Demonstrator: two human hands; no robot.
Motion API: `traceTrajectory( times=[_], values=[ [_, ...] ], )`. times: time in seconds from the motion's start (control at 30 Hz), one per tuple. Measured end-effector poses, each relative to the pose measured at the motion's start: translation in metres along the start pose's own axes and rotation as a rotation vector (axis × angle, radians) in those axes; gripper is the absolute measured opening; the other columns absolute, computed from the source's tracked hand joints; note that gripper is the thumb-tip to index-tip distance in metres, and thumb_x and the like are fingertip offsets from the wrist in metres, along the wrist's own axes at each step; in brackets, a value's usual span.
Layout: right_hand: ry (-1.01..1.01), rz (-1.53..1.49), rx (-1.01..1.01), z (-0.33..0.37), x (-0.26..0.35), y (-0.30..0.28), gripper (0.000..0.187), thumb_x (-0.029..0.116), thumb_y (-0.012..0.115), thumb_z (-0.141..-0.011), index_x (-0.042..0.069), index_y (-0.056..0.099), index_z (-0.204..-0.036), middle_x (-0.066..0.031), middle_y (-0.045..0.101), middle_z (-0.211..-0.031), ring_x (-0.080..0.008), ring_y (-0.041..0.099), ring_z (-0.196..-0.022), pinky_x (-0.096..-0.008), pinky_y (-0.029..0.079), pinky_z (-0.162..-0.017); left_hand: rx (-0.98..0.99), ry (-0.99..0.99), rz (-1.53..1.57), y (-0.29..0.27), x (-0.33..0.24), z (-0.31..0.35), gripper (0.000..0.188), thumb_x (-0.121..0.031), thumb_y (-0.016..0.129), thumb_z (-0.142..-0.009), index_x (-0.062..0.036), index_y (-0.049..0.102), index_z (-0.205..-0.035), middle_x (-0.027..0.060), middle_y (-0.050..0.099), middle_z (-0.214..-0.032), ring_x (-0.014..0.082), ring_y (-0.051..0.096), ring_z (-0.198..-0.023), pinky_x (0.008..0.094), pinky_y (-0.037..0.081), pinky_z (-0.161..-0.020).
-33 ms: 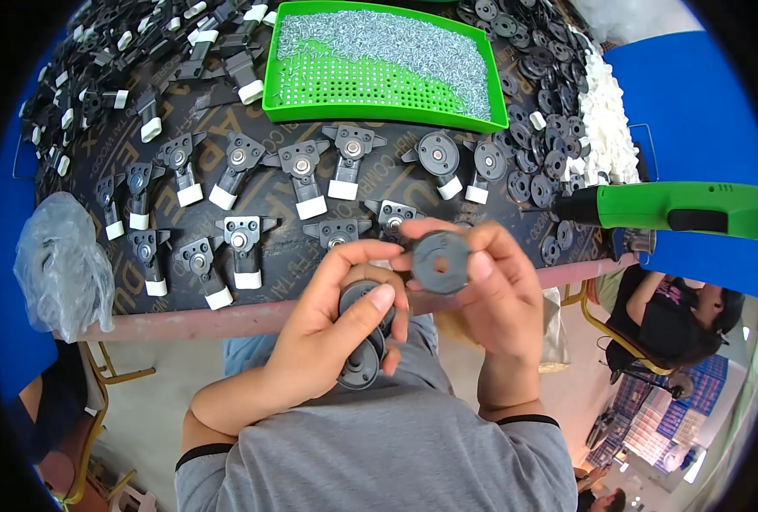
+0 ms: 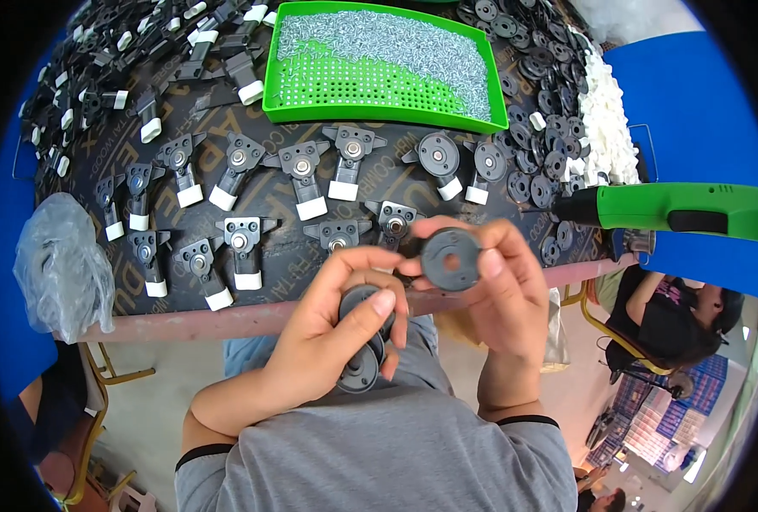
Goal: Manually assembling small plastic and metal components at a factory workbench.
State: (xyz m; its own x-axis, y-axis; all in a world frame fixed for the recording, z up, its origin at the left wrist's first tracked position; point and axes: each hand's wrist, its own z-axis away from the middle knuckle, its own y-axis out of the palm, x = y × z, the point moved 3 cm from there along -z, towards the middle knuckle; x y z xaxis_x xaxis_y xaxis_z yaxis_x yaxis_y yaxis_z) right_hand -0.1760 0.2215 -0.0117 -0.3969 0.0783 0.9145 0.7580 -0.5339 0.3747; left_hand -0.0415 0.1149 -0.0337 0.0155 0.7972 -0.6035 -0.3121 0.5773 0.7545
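Head view: your right hand point(image 2: 508, 294) pinches a dark disc point(image 2: 434, 258) by its rim, near the front edge of the desk point(image 2: 182, 323); your left hand point(image 2: 334, 317) curls around more discs point(image 2: 358, 375). They look light, stiff, perhaps slick; the outer rim seems the surest hold.

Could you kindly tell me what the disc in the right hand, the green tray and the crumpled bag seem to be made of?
Disc: probably matte plastic, given its dull, even grey surface.
Tray: likely smooth plastic, judging by its uniform bright green.
Bag: apparently glossy plastic film, translucent with bright creases.
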Motion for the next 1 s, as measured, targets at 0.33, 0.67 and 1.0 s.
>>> traceTrajectory(
  times=[0.33,0.67,1.0],
  values=[
    [-0.557,1.315,-0.132,-0.021,-0.003,0.016,0.049,0.012,0.085,-0.068,0.005,0.059,-0.11,-0.0091,0.067,-0.113,-0.0261,0.063,-0.103,-0.0363,0.046,-0.091,0.31,-0.215,-0.245,0.009,0.001,0.011,0.022,-0.009,0.05,-0.1,-0.0006,0.05,-0.12,0.0047,0.056,-0.096,0.0084,0.057,-0.078,0.0243,0.048,-0.07],
    [-0.521,1.368,-0.174,-0.027,-0.008,0.013,0.054,0.025,0.087,-0.063,0.009,0.064,-0.11,-0.006,0.067,-0.105,-0.0279,0.059,-0.101,-0.038,0.045,-0.086,0.319,-0.207,-0.251,0.007,0.001,0.01,0.02,-0.005,0.047,-0.099,0.0002,0.048,-0.118,0.0103,0.056,-0.095,0.0131,0.06,-0.078,0.0264,0.053,-0.058],
    [-0.571,1.458,-0.239,-0.027,-0.015,0.018,0.055,0.029,0.087,-0.06,0.01,0.067,-0.107,-0.0052,0.068,-0.101,-0.0274,0.06,-0.101,-0.0393,0.042,-0.088,0.258,-0.248,-0.101,0.004,0.001,0.011,0.022,-0.008,0.049,-0.1,0.0002,0.048,-0.12,0.0079,0.053,-0.104,0.0115,0.059,-0.084,0.0247,0.053,-0.058]
  ],
)
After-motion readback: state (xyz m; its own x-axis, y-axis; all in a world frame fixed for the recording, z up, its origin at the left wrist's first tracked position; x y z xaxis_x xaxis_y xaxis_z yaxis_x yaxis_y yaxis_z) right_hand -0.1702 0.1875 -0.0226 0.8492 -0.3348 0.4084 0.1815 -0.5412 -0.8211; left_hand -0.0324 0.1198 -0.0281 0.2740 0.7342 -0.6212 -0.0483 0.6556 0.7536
